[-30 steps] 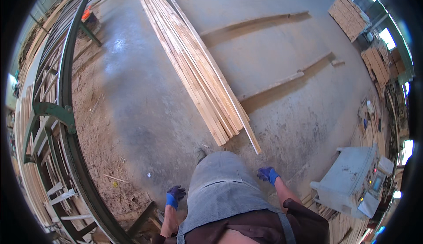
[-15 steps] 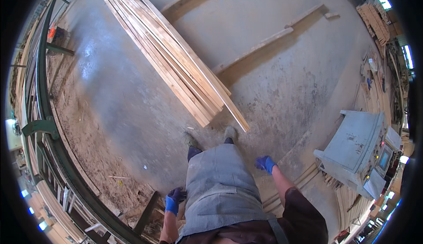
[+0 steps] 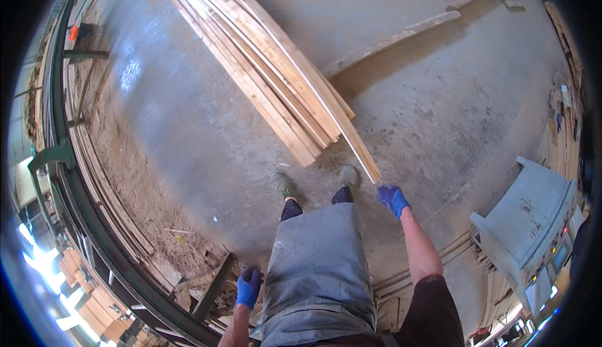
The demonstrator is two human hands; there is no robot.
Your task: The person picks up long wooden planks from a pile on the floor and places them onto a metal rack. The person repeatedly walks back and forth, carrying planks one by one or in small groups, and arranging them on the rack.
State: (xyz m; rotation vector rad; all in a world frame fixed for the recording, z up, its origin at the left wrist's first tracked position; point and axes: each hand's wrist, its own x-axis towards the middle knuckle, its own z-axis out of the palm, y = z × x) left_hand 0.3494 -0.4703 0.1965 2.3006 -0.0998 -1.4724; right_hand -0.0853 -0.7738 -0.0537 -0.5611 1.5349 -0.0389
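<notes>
A bundle of long wooden boards (image 3: 276, 90) lies on the floor ahead of my feet. One narrow board (image 3: 355, 141) reaches out past the others, its near end beside my right foot. My right hand (image 3: 393, 199), in a blue glove, is stretched forward just below that end. Its fingers point at the wood, and I cannot tell whether they touch it. Low by the left side of my grey apron (image 3: 316, 253) hangs my gloved left hand (image 3: 249, 287), fingers loosely bent and holding nothing.
A green metal frame (image 3: 94, 234) carrying timber curves along the left, with sawdust (image 3: 150, 190) beside it. To the right stands a grey control cabinet (image 3: 527, 209) with lit buttons. A long beam (image 3: 395, 43) lies on the floor beyond the boards.
My right arm has reached forward, bringing the hand from beside the apron to near the protruding board's end. My left hand stays low at my side. The view has shifted slightly.
</notes>
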